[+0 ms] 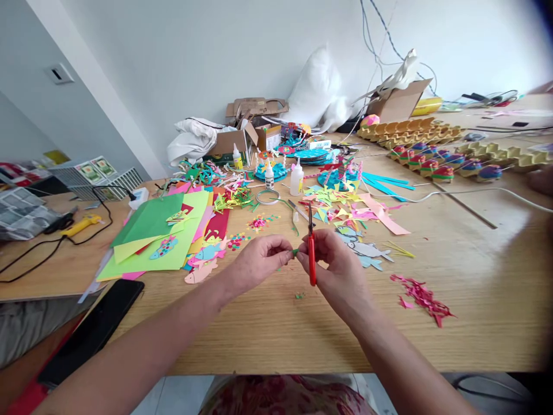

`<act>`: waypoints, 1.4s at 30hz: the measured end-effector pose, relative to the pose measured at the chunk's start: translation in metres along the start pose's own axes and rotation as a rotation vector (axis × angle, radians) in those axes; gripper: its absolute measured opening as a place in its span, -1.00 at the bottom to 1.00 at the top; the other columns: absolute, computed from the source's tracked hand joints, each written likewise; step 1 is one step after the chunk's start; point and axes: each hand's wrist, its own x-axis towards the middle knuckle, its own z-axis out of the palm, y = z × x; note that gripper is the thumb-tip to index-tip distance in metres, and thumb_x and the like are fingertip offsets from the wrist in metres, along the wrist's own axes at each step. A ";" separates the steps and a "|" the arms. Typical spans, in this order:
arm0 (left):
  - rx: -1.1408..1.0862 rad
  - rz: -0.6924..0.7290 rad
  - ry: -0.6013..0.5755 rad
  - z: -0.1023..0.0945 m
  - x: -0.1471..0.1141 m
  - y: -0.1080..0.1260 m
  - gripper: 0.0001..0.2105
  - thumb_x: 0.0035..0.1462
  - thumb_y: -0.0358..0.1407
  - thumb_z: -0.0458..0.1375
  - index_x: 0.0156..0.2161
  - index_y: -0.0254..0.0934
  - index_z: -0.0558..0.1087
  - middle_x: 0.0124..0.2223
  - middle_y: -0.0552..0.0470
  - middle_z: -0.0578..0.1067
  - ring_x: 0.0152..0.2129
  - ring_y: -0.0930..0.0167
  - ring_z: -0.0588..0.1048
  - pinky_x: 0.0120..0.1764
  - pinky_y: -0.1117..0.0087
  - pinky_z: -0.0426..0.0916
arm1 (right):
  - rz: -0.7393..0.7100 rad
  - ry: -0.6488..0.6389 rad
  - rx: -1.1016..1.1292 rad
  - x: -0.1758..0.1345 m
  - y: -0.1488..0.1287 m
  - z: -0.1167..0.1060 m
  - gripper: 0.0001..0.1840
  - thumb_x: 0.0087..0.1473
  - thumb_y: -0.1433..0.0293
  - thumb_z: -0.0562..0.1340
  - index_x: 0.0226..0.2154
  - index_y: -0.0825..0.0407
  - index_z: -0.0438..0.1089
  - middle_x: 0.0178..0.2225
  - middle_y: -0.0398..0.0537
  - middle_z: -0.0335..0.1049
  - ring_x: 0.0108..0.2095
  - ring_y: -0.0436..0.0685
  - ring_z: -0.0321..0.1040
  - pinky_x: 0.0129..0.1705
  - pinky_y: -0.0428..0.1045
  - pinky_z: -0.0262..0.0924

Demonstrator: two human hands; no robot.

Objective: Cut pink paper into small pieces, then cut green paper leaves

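Between the fingertips of my two hands is a small green paper piece [295, 252], mostly covered by the fingers. My left hand [268, 257] pinches it from the left. My right hand [334, 262] is closed around red-handled scissors [311, 259], whose blades point away from me, and its fingertips also meet the green piece. Tiny green scraps [299, 295] lie on the table just below the hands. Cut-out paper fish [367, 249] in grey-blue lie right of the scissors, and a heap of dark pink paper strips [423, 297] lies farther right.
Coloured paper sheets [149, 219] and a black phone [93, 331] are at left. Glue bottles [296, 178], a tape ring [268, 197] and paper scraps [332, 202] lie beyond the hands. Painted eggs [443, 173] and egg trays [406, 131] stand at the right, boxes [231, 147] behind.
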 end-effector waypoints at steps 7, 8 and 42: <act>-0.051 0.036 0.082 0.009 -0.005 -0.008 -0.90 -0.04 -0.33 0.02 -0.50 -0.31 0.27 -0.54 0.15 0.24 -0.56 0.53 0.22 -0.48 0.51 0.12 | -0.005 0.010 0.028 -0.005 0.005 0.007 -0.86 -0.11 0.49 0.13 -0.39 0.03 0.18 -0.51 -0.19 0.25 -0.48 -0.01 0.24 -0.45 -0.10 0.15; -0.070 0.036 0.091 0.011 -0.006 -0.008 -0.90 -0.04 -0.33 0.02 -0.50 -0.31 0.26 -0.54 0.15 0.23 -0.56 0.54 0.21 -0.49 0.51 0.11 | -0.004 0.009 0.029 -0.005 0.005 0.007 -0.86 -0.11 0.49 0.12 -0.39 0.02 0.17 -0.51 -0.19 0.25 -0.48 -0.01 0.23 -0.45 -0.10 0.15; -0.587 -0.041 0.188 0.028 -0.026 0.005 -0.90 0.00 -0.31 0.09 -0.43 -0.33 0.34 -0.45 0.06 0.38 -0.47 0.51 0.34 -0.32 0.47 0.25 | 0.042 -0.195 -0.202 -0.046 0.005 0.002 -0.76 0.06 0.25 -0.01 -0.55 0.01 0.12 -0.66 -0.25 0.06 -0.63 -0.04 0.03 -0.62 -0.16 -0.05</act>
